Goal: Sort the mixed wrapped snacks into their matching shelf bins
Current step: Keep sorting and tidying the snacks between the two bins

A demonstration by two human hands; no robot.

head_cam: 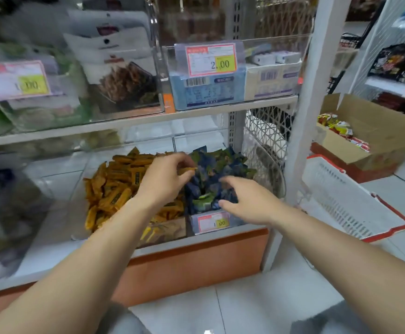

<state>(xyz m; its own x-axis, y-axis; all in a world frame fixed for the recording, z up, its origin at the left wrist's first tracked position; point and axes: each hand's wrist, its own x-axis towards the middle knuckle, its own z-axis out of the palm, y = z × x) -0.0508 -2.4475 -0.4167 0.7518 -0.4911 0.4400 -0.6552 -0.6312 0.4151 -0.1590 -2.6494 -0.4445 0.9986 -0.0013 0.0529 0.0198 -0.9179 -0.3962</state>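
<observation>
pulling a stray orange bar off the blue side

my left hand (166,175) pinches 1 orange bar (188,169) between thumb and fingertips, right on the line where the blue packets (220,165) meet the orange pile (114,186) on the low shelf. my right hand (242,201) hovers over the blue packets with fingers spread and loose, holding nothing; i cannot tell whether it touches them. i judge this as mid-sort: 1 misplaced piece is in hand and not yet dropped. next i would carry it left over the orange pile and let go, then comb the blue packets for more strays.
</observation>
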